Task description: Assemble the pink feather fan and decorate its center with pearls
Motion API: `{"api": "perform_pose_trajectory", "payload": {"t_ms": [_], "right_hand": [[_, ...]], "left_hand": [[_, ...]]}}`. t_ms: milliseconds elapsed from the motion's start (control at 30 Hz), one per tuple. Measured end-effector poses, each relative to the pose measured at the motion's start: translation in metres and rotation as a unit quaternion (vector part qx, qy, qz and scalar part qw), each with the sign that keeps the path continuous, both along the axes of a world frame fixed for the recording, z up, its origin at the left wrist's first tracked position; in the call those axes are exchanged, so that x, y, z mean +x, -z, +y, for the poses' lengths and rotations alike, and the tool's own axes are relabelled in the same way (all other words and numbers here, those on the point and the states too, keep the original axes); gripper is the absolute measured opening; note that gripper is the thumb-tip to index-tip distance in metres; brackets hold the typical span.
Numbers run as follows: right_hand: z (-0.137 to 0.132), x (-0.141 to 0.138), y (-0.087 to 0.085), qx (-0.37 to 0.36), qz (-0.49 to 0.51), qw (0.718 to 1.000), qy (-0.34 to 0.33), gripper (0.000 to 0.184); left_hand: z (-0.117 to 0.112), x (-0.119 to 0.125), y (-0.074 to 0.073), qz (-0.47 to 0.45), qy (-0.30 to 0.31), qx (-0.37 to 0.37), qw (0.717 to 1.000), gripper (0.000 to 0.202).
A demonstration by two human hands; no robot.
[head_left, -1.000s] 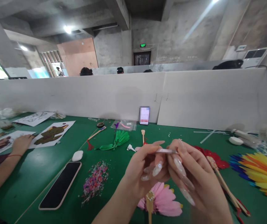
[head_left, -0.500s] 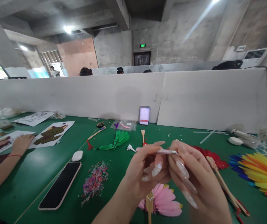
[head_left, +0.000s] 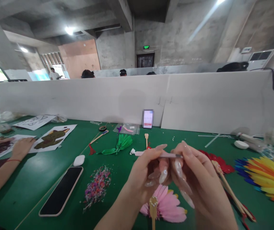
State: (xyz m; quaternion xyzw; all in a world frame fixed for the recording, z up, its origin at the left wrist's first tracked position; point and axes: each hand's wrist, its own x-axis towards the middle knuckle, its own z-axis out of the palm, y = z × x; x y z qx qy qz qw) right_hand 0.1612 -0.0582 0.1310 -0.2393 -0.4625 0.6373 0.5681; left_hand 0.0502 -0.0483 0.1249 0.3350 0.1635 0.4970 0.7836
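Note:
My left hand (head_left: 148, 172) is closed around slim pink tweezers (head_left: 169, 155), which lie almost level across both hands. Their rear end sticks out to the left, close to a small white nozzle cap (head_left: 132, 151). My right hand (head_left: 194, 175) pinches at the pointed end with thumb and forefinger, its other long-nailed fingers curled below. Anything tiny at that tip is hidden. Under the hands lies a pink petal fan (head_left: 170, 204) with a wooden handle (head_left: 153, 210) whose top bears small pale beads.
Left are a phone (head_left: 62, 191), an earbud case (head_left: 79, 160) and a pile of bright bits (head_left: 98, 185). Beyond lies a green fan (head_left: 121, 143); right, red (head_left: 223, 164) and yellow-orange (head_left: 268, 175) ones. A co-worker's hand (head_left: 23, 148) rests on paper. A white partition (head_left: 103, 99) stands behind.
The right fingers have shifted slightly left and inward at the tweezers' tip. The tweezers have tilted a little, and more of their rear end shows. The co-worker's farther hand has moved slightly.

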Motion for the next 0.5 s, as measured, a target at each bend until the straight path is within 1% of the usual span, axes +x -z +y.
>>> {"api": "perform_pose_trajectory", "payload": {"t_ms": [67, 133, 200, 300, 433, 500], "right_hand": [[0.001, 0.002, 0.001, 0.009, -0.012, 1.0, 0.004, 0.036], [0.001, 0.003, 0.002, 0.021, -0.026, 0.999, 0.014, 0.038], [0.001, 0.005, 0.002, 0.028, -0.04, 0.998, 0.03, 0.035], [0.0, 0.007, 0.001, 0.029, -0.057, 0.998, 0.029, 0.029], [-0.001, 0.009, 0.001, 0.045, -0.08, 0.995, 0.032, 0.026], [-0.001, 0.009, -0.001, 0.056, -0.111, 0.992, 0.031, 0.027]], "left_hand": [[0.0, 0.0, 0.0, 0.028, -0.022, -0.006, 0.999, 0.039], [-0.001, 0.0, -0.001, 0.05, -0.045, 0.004, 0.998, 0.042], [-0.002, -0.002, -0.003, 0.071, -0.074, 0.026, 0.994, 0.044], [-0.002, -0.006, -0.006, 0.098, -0.109, 0.061, 0.987, 0.045], [-0.003, -0.014, -0.007, 0.158, -0.119, 0.102, 0.975, 0.047], [-0.003, -0.019, -0.008, 0.197, -0.128, 0.129, 0.963, 0.047]]}}
